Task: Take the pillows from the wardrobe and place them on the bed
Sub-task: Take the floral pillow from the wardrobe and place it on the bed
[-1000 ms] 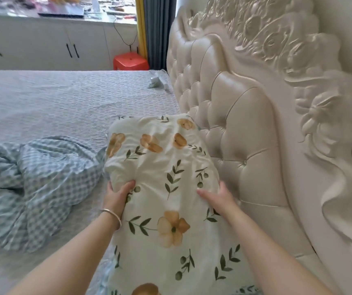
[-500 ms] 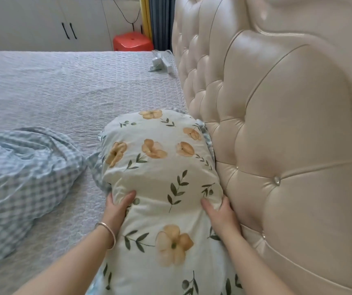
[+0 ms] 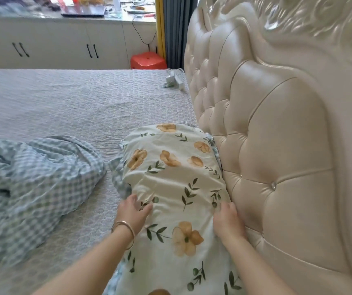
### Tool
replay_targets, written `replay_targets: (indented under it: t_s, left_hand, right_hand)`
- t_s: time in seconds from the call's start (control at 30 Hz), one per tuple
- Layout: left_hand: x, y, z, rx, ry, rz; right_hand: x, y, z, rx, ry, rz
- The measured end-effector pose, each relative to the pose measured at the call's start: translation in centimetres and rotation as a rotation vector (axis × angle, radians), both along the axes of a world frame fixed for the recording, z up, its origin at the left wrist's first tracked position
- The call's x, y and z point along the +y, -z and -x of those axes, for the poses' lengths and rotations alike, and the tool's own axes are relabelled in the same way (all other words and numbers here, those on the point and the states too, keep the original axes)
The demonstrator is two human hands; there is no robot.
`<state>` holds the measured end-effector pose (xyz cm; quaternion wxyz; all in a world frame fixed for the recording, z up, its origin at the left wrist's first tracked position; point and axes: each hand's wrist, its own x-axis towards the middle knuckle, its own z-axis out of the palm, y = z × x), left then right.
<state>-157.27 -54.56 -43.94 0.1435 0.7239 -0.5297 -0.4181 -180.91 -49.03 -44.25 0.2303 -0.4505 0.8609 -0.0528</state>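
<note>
A white pillow (image 3: 177, 188) printed with orange flowers and green leaves, trimmed in blue check, lies lengthwise on the grey bed (image 3: 64, 107), its right side against the headboard. My left hand (image 3: 132, 211), with a bangle on the wrist, holds the pillow's left side, fingers laid over the fabric. My right hand (image 3: 228, 222) grips the right side, wedged between pillow and headboard. The wardrobe is out of view.
A tufted cream headboard (image 3: 277, 145) fills the right. A crumpled blue checked blanket (image 3: 32, 177) lies left of the pillow. A white charger with cable (image 3: 173, 79) sits at the bed's far corner. Beyond stand white cabinets (image 3: 64, 43) and a red stool (image 3: 147, 60).
The pillow has come down from a raised tilt to lie flat against the headboard. Both hands stay on its sides. The view dipped closer, then lifted again.
</note>
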Motion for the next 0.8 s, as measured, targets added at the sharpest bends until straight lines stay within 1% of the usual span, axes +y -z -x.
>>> replay_targets:
  t_s: [0.1,0.2,0.27,0.37,0.53,0.67,0.8]
  left_hand:
    - [1.8,-3.6,-1.5,-0.031,0.148,0.058]
    - [3.7,-8.0,-4.2,-0.030,0.216,0.122]
    - [5.2,-11.0,-6.9,-0.074,0.253,0.179]
    - [7.6,-15.0,-12.0,-0.111,0.241,0.259]
    - [11.5,-20.3,-21.4,-0.142,0.172,0.402]
    - [14.5,-22.7,-29.8,-0.172,0.081,0.481]
    - [17.9,-24.7,-38.7,-0.209,0.031,0.501]
  right_hand:
    - [1.2,-3.5,-2.4,-0.010,-0.084,0.029]
    - [2.6,-7.3,-6.7,-0.069,-0.163,0.082]
    - [3.6,-9.8,-10.2,-0.108,-0.206,0.141]
    - [4.9,-13.4,-15.9,-0.168,-0.283,0.258]
    - [6.2,-18.7,-26.2,-0.224,-0.423,0.392]
    - [7.9,-21.3,-35.5,-0.257,-0.559,0.449]
    - [9.7,-23.3,-45.1,-0.294,-0.668,0.468]
